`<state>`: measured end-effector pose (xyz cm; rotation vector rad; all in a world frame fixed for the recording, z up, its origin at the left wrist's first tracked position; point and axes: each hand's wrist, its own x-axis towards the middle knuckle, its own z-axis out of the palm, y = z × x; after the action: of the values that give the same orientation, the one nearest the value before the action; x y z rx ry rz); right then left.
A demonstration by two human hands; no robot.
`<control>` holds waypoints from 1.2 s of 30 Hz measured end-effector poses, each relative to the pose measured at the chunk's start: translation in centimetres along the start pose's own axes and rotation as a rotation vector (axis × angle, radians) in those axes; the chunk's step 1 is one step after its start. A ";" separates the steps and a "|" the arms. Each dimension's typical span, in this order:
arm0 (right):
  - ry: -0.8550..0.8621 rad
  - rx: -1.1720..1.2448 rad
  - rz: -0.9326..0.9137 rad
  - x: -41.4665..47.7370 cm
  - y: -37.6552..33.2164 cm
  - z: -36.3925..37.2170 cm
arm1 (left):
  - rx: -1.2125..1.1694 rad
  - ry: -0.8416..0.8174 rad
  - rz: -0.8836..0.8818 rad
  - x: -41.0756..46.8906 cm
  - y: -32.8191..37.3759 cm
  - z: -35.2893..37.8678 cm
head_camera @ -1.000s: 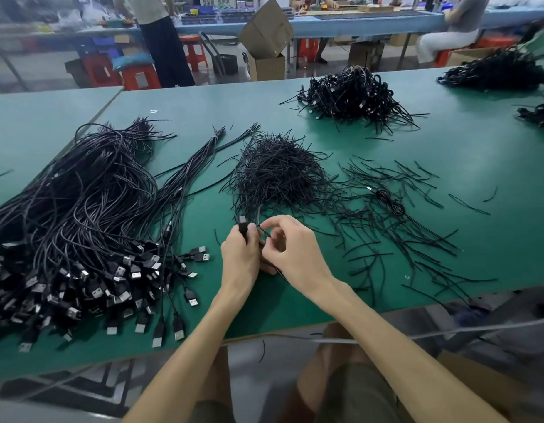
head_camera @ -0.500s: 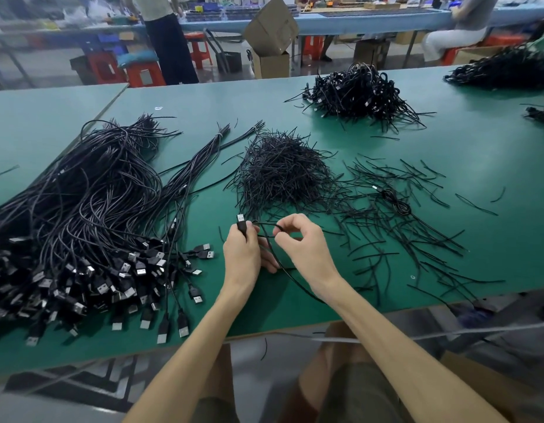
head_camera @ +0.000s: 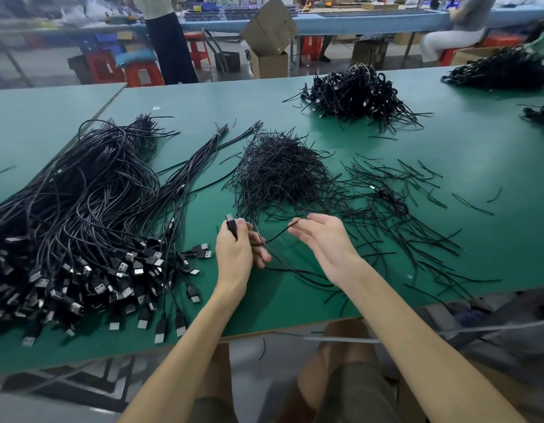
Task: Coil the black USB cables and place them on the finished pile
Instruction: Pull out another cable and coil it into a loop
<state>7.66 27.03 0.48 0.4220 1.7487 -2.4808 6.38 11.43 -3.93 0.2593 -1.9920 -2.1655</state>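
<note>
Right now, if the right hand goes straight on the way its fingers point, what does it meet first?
Probably the cable strung across to the left hand; the right hand points left at it. Depth is unclear.

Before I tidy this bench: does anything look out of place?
One coiled cable lies alone among the scattered ties, apart from the far finished pile. A short black strand dangles below the table edge.

No readable text, labels, brands or numbers anywhere; cardboard box (head_camera: 269, 24) faces and the USB plugs (head_camera: 136, 271) show nothing legible at this blur.
</note>
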 end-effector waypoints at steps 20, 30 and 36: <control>-0.435 -1.507 -0.956 -6.2 2.6 1.2 | -0.289 -0.148 -0.029 0.0 0.4 -1.1; -0.358 -1.755 -0.819 -5.6 3.7 1.4 | -0.494 -0.075 -0.074 0.4 0.5 -0.6; -0.156 -1.529 -0.711 -3.5 2.0 -0.2 | -0.387 -0.102 -0.008 -0.3 0.5 -0.6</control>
<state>11.50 26.19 -0.46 -0.5708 3.2349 -0.5761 6.78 10.87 -3.53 0.1003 -1.5689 -2.5519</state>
